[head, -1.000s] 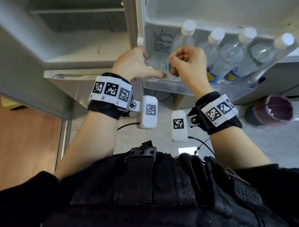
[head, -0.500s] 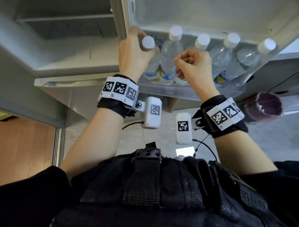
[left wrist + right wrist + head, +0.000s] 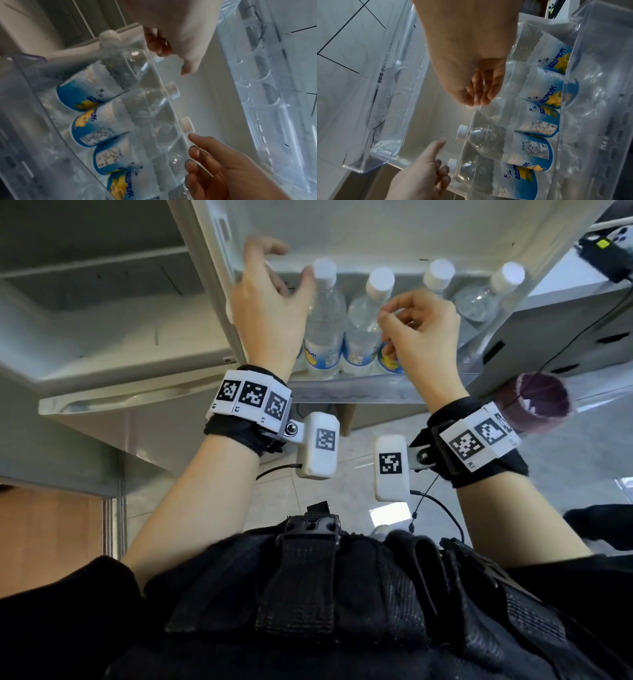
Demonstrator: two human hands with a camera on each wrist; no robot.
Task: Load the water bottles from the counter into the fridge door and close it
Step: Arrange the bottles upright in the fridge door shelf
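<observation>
Clear plastic bottles (image 3: 323, 320) stood upright in the door shelf (image 3: 359, 392); probably heavy, slick, best gripped mid-body. Left hand (image 3: 270, 302) hovered, fingers spread; right hand (image 3: 421, 337) loosely curled, holding nothing.

My left hand (image 3: 270, 302) covers most of the leftmost bottle (image 3: 300, 356), my right hand (image 3: 421, 337) hides the third bottle's (image 3: 390, 361) neck, and the labels (image 3: 82, 93) are too blurry to read.

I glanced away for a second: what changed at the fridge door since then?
The left hand stood a clear white-capped water bottle upright in the transparent door shelf, let go and lifted away. The right hand stayed by the other bottles.
</observation>
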